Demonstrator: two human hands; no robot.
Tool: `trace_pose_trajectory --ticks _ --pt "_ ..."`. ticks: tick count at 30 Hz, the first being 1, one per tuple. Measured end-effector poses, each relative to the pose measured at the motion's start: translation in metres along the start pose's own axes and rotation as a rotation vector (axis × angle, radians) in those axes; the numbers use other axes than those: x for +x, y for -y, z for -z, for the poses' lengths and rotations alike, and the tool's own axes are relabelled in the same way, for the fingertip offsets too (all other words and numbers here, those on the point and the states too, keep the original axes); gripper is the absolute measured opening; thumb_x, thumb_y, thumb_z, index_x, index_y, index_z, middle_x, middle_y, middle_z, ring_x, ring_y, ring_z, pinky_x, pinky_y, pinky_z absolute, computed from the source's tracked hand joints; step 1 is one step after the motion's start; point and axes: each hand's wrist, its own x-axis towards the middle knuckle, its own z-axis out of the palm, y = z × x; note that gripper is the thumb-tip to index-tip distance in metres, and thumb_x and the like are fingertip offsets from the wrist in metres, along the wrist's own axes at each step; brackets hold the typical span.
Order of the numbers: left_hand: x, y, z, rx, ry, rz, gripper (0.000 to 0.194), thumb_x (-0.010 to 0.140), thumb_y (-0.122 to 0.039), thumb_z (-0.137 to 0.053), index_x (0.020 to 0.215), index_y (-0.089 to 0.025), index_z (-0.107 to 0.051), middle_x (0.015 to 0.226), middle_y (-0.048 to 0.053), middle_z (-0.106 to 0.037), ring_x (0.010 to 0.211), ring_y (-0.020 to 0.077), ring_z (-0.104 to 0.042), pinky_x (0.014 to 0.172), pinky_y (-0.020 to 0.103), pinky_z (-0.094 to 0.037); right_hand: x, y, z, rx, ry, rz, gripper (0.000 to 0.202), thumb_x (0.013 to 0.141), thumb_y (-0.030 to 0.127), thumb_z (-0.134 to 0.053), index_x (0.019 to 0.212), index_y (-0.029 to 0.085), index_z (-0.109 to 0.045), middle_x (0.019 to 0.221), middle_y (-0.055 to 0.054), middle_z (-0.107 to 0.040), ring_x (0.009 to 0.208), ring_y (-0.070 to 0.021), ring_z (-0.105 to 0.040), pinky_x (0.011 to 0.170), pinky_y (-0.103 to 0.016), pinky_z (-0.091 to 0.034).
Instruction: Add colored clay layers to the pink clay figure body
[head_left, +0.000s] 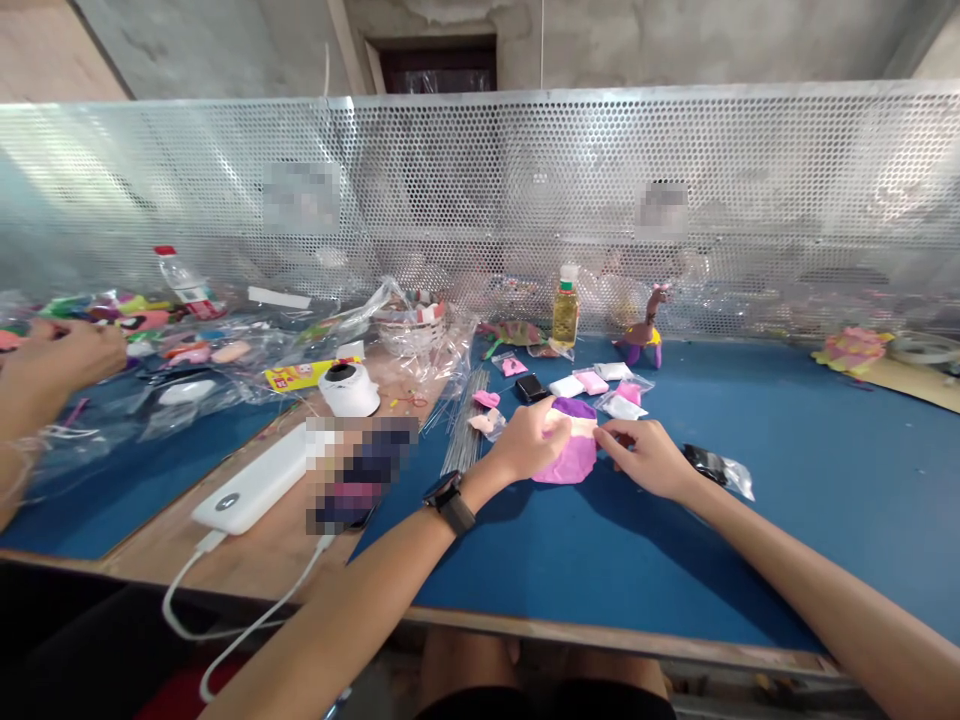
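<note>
Between my two hands is a flat, rounded piece (568,460), pink below and purple at the top, with a cream band across it; its material is unclear. My left hand (531,438), with a dark watch at the wrist, grips its left side, the thumb lying over the cream band. At the right edge, my right hand (645,455) pinches it between thumb and fingers. Just beyond lie small white and pink packets (591,383) and a black square item (529,388). A bundle of thin wires (465,430) is left of my left hand.
A black packet (712,467) lies right of my right forearm. Behind stand a bottle of yellow liquid (565,315) and an animal figure (643,335). To the left are a thread cone (349,390) and a cabled white power bank (251,485). Another person's hands (64,360) work at far left.
</note>
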Motion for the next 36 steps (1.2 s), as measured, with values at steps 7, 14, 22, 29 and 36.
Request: trace_pose_trajectory --ticks 7,14,22,29,36 --pt "0.0 0.006 -0.003 0.003 0.001 0.014 0.022 0.093 -0.037 -0.055 0.087 -0.019 -0.065 0.07 0.005 -0.066 0.062 0.0195 -0.056 0.062 0.03 -0.035 0.0 -0.006 -0.002 0.019 0.013 -0.003 0.042 0.101 0.049 -0.046 0.073 0.022 -0.063 0.057 0.001 -0.065 0.054 -0.018 -0.066 0.059 -0.028 -0.045" --pt "0.003 -0.001 -0.001 -0.112 0.016 0.081 0.021 0.092 -0.033 -0.057 0.093 -0.017 -0.069 0.084 0.006 -0.073 0.076 0.0211 -0.063 0.068 0.029 -0.044 0.001 -0.007 -0.004 0.082 0.0 -0.03 0.041 0.1 0.051 -0.047 0.079 0.022 -0.066 0.061 0.0 -0.066 0.054 -0.0182 -0.066 0.057 -0.029 -0.046" --pt "0.005 0.002 -0.006 -0.482 0.108 0.237 0.036 0.084 -0.047 -0.073 0.093 -0.012 -0.072 0.089 0.007 -0.073 0.08 0.019 -0.062 0.069 0.026 -0.048 0.004 -0.001 -0.005 0.436 -0.036 -0.12 0.044 0.091 0.067 -0.058 0.091 0.022 -0.059 0.059 0.003 -0.06 0.052 -0.017 -0.061 0.052 -0.028 -0.047" --pt "0.007 0.01 -0.01 -0.673 0.152 0.243 0.051 0.076 -0.052 -0.081 0.105 -0.01 -0.074 0.09 0.007 -0.072 0.077 0.0163 -0.06 0.068 0.026 -0.046 0.005 0.003 -0.005 0.566 -0.025 -0.182 0.053 0.082 0.074 -0.064 0.081 0.021 -0.058 0.053 0.006 -0.05 0.044 -0.0119 -0.052 0.046 -0.024 -0.041" --pt "0.008 0.011 -0.013 -0.688 0.094 0.275 0.047 0.078 -0.054 -0.077 0.096 -0.011 -0.077 0.084 0.006 -0.07 0.074 0.0153 -0.055 0.065 0.026 -0.039 0.005 0.004 -0.003 0.528 -0.036 -0.127 0.055 0.083 0.073 -0.064 0.071 0.019 -0.057 0.049 0.007 -0.042 0.04 -0.0086 -0.042 0.042 -0.023 -0.03"
